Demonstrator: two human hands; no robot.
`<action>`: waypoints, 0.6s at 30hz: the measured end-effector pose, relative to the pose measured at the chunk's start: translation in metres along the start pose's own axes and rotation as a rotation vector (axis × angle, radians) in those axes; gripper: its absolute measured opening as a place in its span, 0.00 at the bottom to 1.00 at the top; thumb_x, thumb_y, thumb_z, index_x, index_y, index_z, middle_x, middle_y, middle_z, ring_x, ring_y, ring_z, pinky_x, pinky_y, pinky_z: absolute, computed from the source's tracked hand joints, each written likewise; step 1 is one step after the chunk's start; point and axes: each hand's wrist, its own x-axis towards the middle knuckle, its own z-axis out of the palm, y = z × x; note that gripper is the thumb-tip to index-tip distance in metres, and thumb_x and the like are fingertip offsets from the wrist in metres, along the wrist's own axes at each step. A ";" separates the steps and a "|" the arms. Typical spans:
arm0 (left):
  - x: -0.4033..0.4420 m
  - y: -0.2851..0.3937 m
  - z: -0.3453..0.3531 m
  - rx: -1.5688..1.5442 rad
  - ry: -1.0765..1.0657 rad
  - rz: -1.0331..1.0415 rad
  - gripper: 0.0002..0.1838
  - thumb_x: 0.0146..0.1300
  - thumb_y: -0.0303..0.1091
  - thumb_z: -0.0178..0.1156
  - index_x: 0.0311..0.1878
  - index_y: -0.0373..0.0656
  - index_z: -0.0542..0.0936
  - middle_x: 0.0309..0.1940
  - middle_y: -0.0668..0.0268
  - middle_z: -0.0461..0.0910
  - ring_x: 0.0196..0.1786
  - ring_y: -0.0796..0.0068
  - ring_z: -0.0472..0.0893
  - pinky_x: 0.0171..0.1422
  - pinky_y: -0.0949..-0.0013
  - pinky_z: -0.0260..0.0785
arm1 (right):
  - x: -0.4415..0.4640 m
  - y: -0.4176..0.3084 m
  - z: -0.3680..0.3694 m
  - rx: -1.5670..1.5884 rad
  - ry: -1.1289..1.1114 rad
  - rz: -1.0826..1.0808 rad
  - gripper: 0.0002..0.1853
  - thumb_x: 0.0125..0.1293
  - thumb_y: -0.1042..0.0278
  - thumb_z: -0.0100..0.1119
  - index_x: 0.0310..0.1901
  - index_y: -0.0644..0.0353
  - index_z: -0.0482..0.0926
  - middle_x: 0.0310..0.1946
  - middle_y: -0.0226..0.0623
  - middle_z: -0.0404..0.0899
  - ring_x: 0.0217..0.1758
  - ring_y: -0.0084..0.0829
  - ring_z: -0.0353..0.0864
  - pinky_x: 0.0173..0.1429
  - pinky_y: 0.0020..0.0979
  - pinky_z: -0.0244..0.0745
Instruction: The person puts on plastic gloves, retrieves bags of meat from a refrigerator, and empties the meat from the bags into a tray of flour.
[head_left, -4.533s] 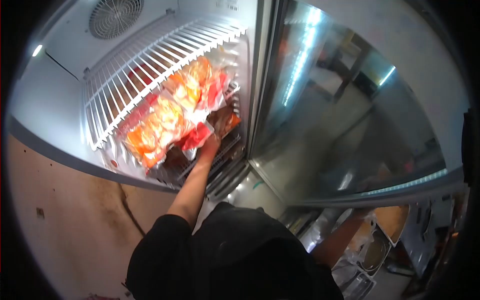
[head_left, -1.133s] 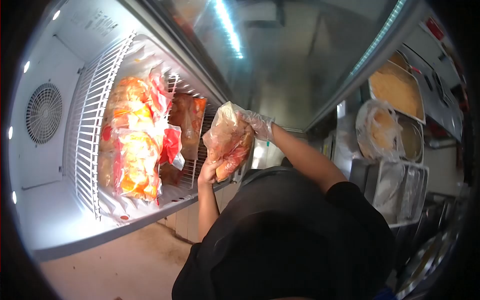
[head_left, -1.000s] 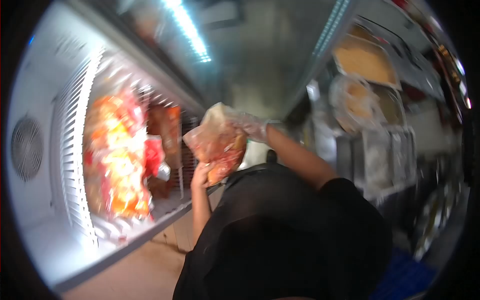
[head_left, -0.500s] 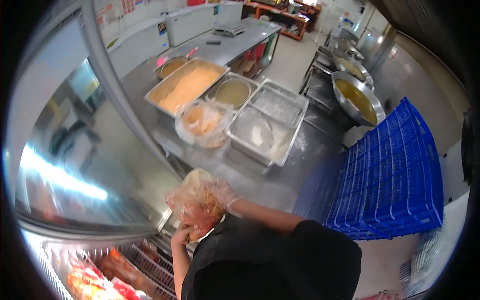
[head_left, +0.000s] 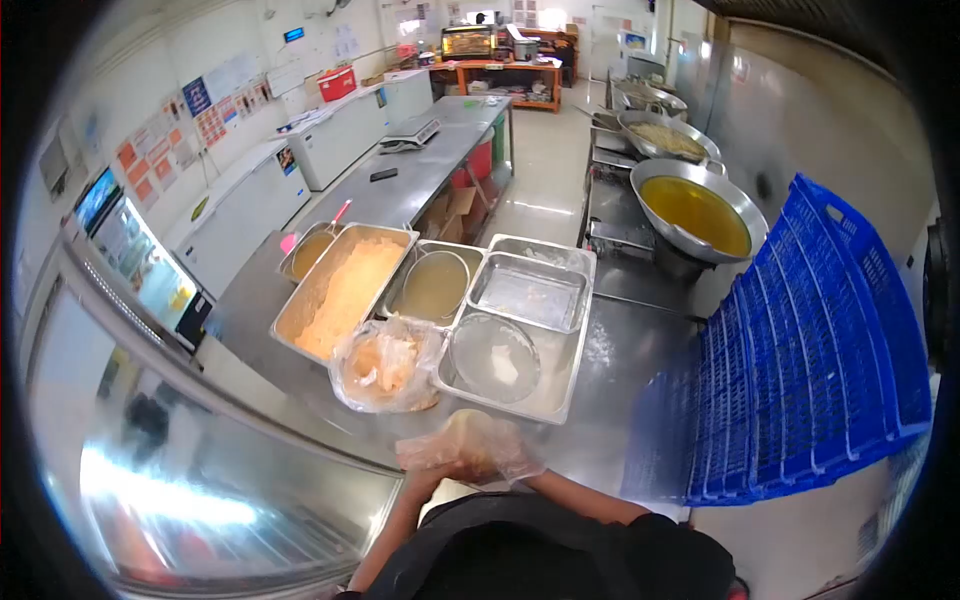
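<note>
Both my hands are together at the front of the steel table, around a crumpled clear plastic bag with pale, pinkish contents I cannot make out clearly. My left hand grips the bag from its lower left, the fingers partly hidden by plastic. My right hand, in a clear plastic glove, closes on its right side. Just beyond sits another clear plastic bag with orange-coated pieces. Behind it stand a steel tray of orange crumbs, a pot of cloudy liquid and a steel tray with white powder.
The glass door of a chiller is close on my left. A stack of blue crates stands at my right. Farther right are woks, the nearest with yellow oil. A scale and a black phone-like object lie farther along.
The bag and both hands have moved right and away from the open chiller, over the table's front edge. The chiller shelves with packs have left view, and my view has tilted up.
</note>
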 end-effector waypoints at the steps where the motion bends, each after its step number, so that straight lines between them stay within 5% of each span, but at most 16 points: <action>1: 0.007 0.001 0.007 0.062 0.006 0.022 0.33 0.61 0.38 0.73 0.67 0.36 0.74 0.59 0.60 0.79 0.65 0.66 0.76 0.69 0.62 0.68 | -0.002 0.006 0.002 0.168 0.001 0.094 0.21 0.70 0.65 0.56 0.63 0.60 0.75 0.48 0.49 0.82 0.52 0.48 0.81 0.56 0.45 0.74; 4: 0.027 -0.005 0.019 0.131 -0.084 -0.065 0.29 0.66 0.42 0.70 0.64 0.35 0.77 0.60 0.59 0.80 0.64 0.67 0.76 0.68 0.63 0.69 | -0.012 0.006 0.000 0.311 -0.034 0.388 0.16 0.70 0.64 0.54 0.55 0.61 0.78 0.43 0.51 0.80 0.51 0.50 0.79 0.54 0.48 0.72; 5: 0.039 -0.019 0.013 0.210 -0.164 -0.242 0.30 0.67 0.46 0.68 0.65 0.34 0.76 0.62 0.58 0.79 0.64 0.67 0.77 0.68 0.64 0.69 | -0.015 0.002 -0.002 0.298 -0.052 0.491 0.14 0.70 0.64 0.54 0.52 0.61 0.78 0.41 0.52 0.79 0.50 0.51 0.78 0.54 0.49 0.72; 8: 0.051 0.004 0.024 0.398 -0.282 -0.319 0.32 0.67 0.49 0.67 0.65 0.34 0.77 0.63 0.58 0.79 0.63 0.67 0.77 0.68 0.63 0.69 | -0.006 -0.005 -0.001 0.376 0.076 0.595 0.12 0.69 0.61 0.57 0.43 0.62 0.77 0.37 0.50 0.78 0.47 0.53 0.78 0.49 0.50 0.72; 9: 0.055 0.008 0.025 0.338 -0.299 -0.285 0.32 0.67 0.49 0.67 0.65 0.34 0.76 0.62 0.58 0.79 0.63 0.67 0.77 0.67 0.63 0.69 | 0.005 -0.009 -0.015 0.247 -0.056 0.620 0.12 0.69 0.61 0.57 0.41 0.63 0.77 0.38 0.51 0.78 0.45 0.50 0.78 0.46 0.48 0.71; 12: 0.059 0.014 0.028 0.146 -0.370 -0.196 0.34 0.67 0.51 0.68 0.66 0.35 0.75 0.60 0.60 0.79 0.61 0.68 0.77 0.66 0.62 0.70 | 0.001 -0.010 -0.013 0.530 0.049 0.887 0.14 0.70 0.59 0.57 0.40 0.64 0.78 0.40 0.50 0.79 0.44 0.48 0.78 0.47 0.48 0.72; 13: 0.059 0.021 0.027 0.185 -0.385 -0.251 0.34 0.67 0.51 0.68 0.66 0.35 0.75 0.60 0.60 0.79 0.61 0.67 0.77 0.66 0.62 0.70 | -0.036 0.008 0.035 0.251 0.078 0.869 0.14 0.70 0.58 0.58 0.38 0.63 0.79 0.37 0.46 0.80 0.41 0.45 0.78 0.45 0.45 0.73; 16: 0.056 0.043 0.028 0.245 -0.445 -0.325 0.34 0.66 0.50 0.69 0.66 0.35 0.75 0.59 0.61 0.79 0.60 0.67 0.78 0.66 0.62 0.71 | -0.012 -0.005 0.003 0.495 0.161 0.942 0.13 0.69 0.58 0.59 0.40 0.62 0.80 0.34 0.43 0.80 0.37 0.46 0.79 0.43 0.43 0.75; 18: 0.057 0.049 0.030 0.217 -0.513 -0.266 0.33 0.67 0.50 0.68 0.66 0.36 0.75 0.59 0.61 0.79 0.60 0.66 0.78 0.65 0.62 0.71 | -0.039 0.013 0.036 0.396 0.275 0.745 0.11 0.70 0.61 0.58 0.41 0.61 0.80 0.34 0.45 0.81 0.37 0.47 0.80 0.41 0.43 0.76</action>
